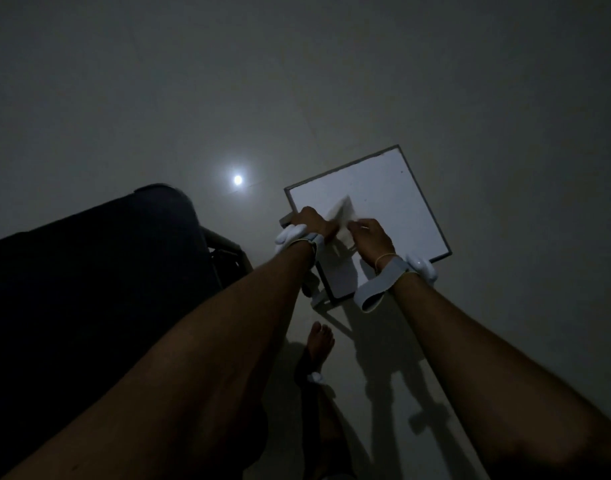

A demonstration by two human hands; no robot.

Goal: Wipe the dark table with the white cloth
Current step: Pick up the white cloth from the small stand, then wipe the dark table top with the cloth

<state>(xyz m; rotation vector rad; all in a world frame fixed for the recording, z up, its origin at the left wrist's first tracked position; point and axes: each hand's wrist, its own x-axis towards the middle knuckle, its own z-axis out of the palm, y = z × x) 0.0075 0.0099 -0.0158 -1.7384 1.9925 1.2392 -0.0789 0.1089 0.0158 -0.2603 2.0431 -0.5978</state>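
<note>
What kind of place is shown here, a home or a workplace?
Probably a dim room in a home, though I cannot be sure. A small square table stands on a pale tiled floor, a dark seat is beside it, and the person's foot is bare.

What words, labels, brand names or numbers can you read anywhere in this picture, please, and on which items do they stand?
None can be read.
Table: plain top, only tiny dark specks, no lettering.
Cloth: blurred, no print visible.
Wrist bands: plain, no legible mark.
Dark chair: too dim to show any label.
</note>
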